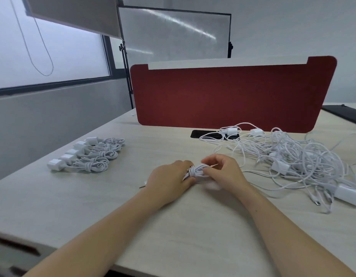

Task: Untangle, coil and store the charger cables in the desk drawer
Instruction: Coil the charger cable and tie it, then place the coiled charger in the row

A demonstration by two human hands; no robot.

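A white charger cable bundle [197, 171] lies coiled between both hands at the middle of the desk, with a few turns wrapped round its waist. My left hand [169, 179] grips its left end. My right hand [223, 172] pinches the cable's right side, a thin loose end sticking out by the thumb. A white plug block [213, 185] shows blurred under my right hand. Several coiled chargers [89, 154] lie in a row at the left. A tangled heap of white cables and plugs [299, 162] spreads at the right.
A red divider panel [229, 94] stands across the back of the light wooden desk [193, 226]. A black phone [213, 134] lies flat in front of it under loose cable. A dark drawer front [15, 248] shows at the lower left edge.
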